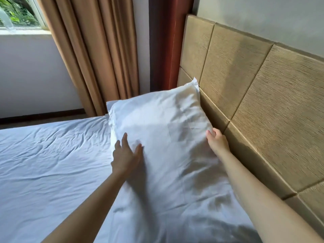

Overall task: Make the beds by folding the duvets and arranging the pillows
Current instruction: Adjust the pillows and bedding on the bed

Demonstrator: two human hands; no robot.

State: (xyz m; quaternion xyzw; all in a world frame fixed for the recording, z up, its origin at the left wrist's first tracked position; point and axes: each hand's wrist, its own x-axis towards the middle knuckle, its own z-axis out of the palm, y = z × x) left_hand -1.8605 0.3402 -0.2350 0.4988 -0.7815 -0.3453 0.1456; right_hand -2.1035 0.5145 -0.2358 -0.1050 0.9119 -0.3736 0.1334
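At the head of the bed (43, 163), our right grip (217, 140) curls its fingers round the right edge of the white pillow (157, 123), just beside the padded headboard (263, 93). Our left grip (126, 155) lies flat, fingers straight, pressing the pillow's left side. The pillow lies lengthwise along the headboard. Tan curtains (91, 58) hang beyond, a window (17, 13) further left.

Plump white pillow (157, 123) lies on the sheet (43, 155) against the headboard (263, 102)
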